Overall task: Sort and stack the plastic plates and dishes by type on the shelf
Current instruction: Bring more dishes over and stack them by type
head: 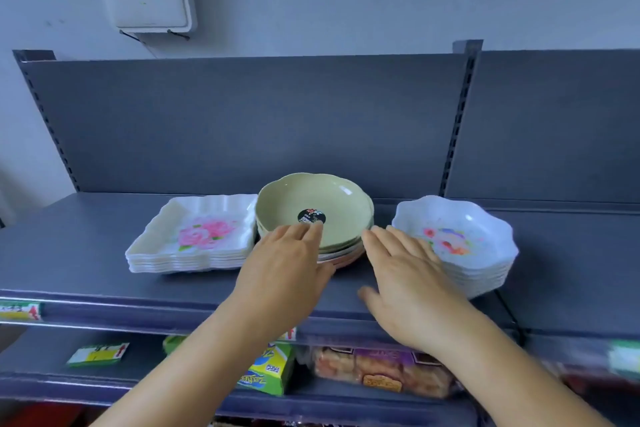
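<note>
Green round stack [313,215], likely light, stiff, slick plastic: left hand [284,263] spread at its 7 o'clock rim, right hand [405,274] spread near 4 o'clock; best gripped by opposite rims.

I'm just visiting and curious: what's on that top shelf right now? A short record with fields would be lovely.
place: grey shop shelf
left stack: white square dishes, pink flower print
middle stack: green round dishes on top, pinkish plates beneath, black sticker inside
right stack: pale blue scalloped dishes, floral print
left hand: open, fingers on the green stack's front rim
right hand: open, between the middle and right stacks
</note>
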A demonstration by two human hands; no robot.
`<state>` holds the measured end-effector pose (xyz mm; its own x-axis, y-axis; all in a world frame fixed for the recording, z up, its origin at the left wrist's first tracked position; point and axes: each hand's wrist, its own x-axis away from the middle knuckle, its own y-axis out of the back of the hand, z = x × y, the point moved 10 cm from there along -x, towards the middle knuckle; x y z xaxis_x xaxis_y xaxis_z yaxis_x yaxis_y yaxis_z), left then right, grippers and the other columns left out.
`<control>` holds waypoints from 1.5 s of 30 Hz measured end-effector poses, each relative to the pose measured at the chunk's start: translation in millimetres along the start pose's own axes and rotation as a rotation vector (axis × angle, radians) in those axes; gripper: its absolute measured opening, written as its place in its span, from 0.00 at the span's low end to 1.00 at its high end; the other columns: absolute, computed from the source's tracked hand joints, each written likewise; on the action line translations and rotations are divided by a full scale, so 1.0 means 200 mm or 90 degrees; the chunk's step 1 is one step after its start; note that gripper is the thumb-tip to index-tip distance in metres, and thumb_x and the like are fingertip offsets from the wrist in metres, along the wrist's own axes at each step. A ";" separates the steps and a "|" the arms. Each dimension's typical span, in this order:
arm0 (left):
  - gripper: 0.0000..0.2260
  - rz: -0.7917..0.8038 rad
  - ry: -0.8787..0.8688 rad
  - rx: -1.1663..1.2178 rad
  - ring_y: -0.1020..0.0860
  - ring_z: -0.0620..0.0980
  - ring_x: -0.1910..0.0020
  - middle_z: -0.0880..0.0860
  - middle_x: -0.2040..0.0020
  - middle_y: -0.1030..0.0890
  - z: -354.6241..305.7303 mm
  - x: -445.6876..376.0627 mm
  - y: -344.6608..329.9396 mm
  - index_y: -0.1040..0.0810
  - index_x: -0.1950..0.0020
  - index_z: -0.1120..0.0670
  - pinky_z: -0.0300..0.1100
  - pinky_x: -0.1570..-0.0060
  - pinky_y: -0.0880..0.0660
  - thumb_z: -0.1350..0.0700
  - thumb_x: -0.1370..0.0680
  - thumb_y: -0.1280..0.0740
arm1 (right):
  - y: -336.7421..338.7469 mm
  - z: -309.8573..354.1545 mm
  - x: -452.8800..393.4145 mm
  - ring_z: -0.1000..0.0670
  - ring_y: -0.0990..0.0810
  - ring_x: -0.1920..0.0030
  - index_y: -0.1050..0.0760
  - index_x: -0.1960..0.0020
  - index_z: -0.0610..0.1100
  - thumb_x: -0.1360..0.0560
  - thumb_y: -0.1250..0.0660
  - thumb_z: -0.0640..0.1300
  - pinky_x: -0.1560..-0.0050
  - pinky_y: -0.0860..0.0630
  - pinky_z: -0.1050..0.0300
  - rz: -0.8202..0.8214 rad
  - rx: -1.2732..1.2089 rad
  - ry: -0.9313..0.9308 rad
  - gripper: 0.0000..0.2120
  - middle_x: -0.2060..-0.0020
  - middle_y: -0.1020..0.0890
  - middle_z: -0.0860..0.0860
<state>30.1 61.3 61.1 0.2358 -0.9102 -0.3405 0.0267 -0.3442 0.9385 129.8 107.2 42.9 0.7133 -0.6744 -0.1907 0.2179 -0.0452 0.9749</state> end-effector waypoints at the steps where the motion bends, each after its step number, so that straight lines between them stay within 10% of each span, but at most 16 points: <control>1: 0.26 -0.002 -0.014 0.005 0.35 0.50 0.29 0.47 0.28 0.32 -0.09 -0.02 0.00 0.42 0.24 0.51 0.39 0.32 0.39 0.45 0.20 0.43 | 0.01 -0.08 0.03 0.50 0.55 0.23 0.56 0.22 0.46 0.21 0.43 0.52 0.25 0.58 0.52 0.002 0.000 -0.016 0.34 0.23 0.51 0.54; 25: 0.28 0.086 -0.266 0.072 0.37 0.51 0.27 0.49 0.26 0.35 -2.33 -0.17 -0.30 0.45 0.22 0.53 0.42 0.29 0.41 0.45 0.19 0.43 | 0.39 -1.99 1.25 0.50 0.57 0.22 0.58 0.21 0.46 0.20 0.44 0.54 0.24 0.59 0.51 0.013 0.055 -0.325 0.35 0.22 0.54 0.52; 45: 0.26 0.107 -0.425 0.128 0.32 0.53 0.31 0.51 0.29 0.30 -3.54 -0.76 -0.55 0.41 0.24 0.56 0.44 0.33 0.35 0.45 0.19 0.45 | 0.65 -3.17 1.60 0.50 0.55 0.22 0.56 0.21 0.46 0.20 0.44 0.55 0.23 0.56 0.51 -0.038 0.103 -0.526 0.34 0.22 0.51 0.53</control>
<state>679.8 401.3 49.3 -0.4249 -0.8795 -0.2145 -0.1530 -0.1638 0.9746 808.0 352.3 35.2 -0.0272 -0.9871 -0.1581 0.0962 -0.1600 0.9824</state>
